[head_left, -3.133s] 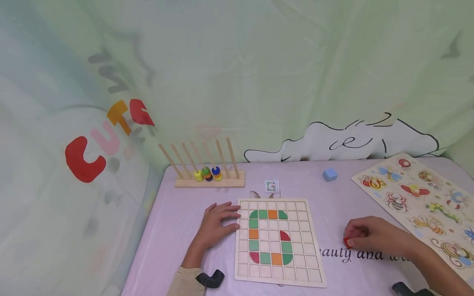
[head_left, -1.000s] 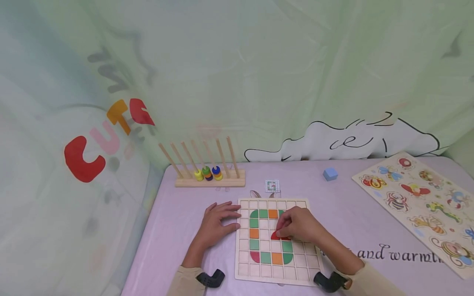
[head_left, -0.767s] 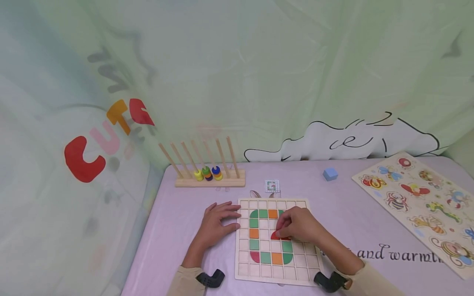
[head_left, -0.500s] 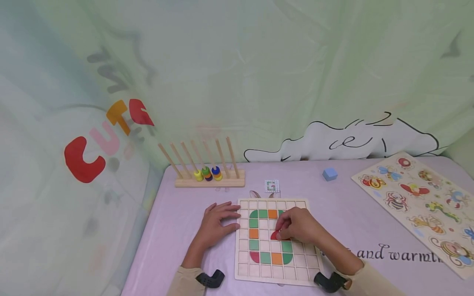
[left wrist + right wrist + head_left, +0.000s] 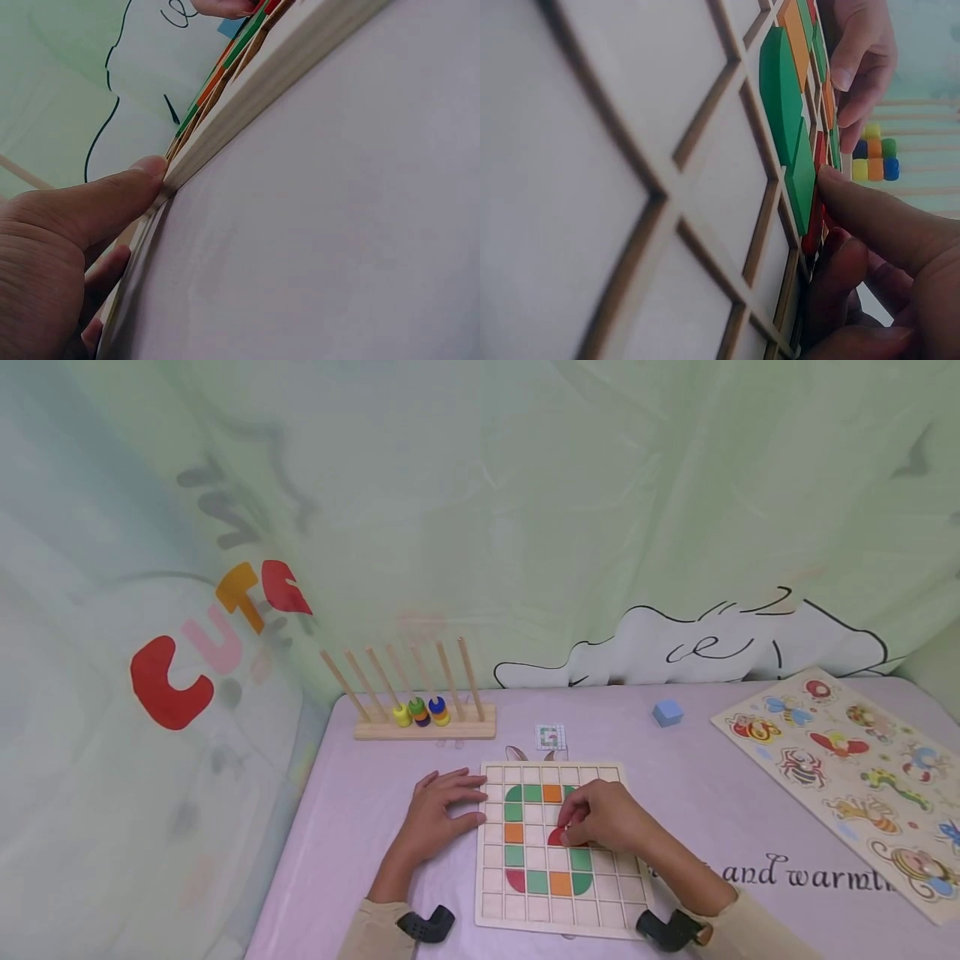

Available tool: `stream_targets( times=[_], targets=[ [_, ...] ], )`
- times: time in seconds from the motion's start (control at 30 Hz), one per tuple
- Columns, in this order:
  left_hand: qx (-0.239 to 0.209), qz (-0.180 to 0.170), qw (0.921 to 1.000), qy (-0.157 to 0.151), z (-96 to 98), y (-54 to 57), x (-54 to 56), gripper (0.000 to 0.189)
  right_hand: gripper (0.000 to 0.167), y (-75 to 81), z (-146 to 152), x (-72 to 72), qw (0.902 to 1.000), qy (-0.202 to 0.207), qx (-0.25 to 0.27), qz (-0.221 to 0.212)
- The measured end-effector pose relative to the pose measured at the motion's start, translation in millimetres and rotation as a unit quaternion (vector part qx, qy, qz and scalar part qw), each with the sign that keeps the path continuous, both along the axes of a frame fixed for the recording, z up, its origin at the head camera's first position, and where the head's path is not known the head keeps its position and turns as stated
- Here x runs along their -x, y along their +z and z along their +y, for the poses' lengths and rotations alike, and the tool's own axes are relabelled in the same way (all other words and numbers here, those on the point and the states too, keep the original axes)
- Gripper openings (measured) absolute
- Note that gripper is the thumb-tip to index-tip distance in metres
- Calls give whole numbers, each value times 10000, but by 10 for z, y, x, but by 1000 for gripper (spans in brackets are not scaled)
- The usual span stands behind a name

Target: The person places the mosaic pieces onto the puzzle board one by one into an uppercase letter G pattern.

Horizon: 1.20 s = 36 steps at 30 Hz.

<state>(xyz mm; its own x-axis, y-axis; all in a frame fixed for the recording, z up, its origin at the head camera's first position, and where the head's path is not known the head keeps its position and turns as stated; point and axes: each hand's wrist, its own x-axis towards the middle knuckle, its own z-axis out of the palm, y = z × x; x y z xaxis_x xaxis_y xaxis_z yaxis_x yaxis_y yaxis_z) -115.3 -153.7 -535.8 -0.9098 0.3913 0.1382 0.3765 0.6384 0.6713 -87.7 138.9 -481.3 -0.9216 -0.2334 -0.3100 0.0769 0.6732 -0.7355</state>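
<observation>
A wooden grid board (image 5: 525, 912) lies on the table, with green, orange and red tiles set in its cells as a ring. My left hand (image 5: 442, 817) rests at its left edge, fingers spread and fingertips touching the rim; the left wrist view shows the thumb against the board's side. Over the right part of the ring, my right hand (image 5: 609, 817) pinches a red quarter-round tile (image 5: 556, 837) between thumb and fingers, low at a cell. Those fingers partly cover the tile, a second red tile beside it and the green corner tile behind.
Behind the board lies a small pattern card (image 5: 551, 737). A wooden peg stand (image 5: 425, 731) with coloured rings is at the back left. To the right are a blue block (image 5: 667, 713) and an insect puzzle board (image 5: 847, 760). A curtain (image 5: 570, 527) hangs behind the table.
My right hand has come from the table right of the board to the ring, carrying the red tile. Over the last second it has held nearly still. The left hand has not moved.
</observation>
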Motion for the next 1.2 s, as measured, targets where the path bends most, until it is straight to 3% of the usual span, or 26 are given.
stream_targets(
  times=[0.37,0.87,1.2],
  targets=[
    [-39,-54,10000,-39,5,14,0,28,14,-30,81,24,9994,304,63,129],
    [-57,-21,10000,-64,-4,3,10,28,15,-50,63,36,9999,95,39,31],
    [-299,-156,9994,16,-3,-19,22,31,13,47,262,1,9993,132,145,308]
  ],
)
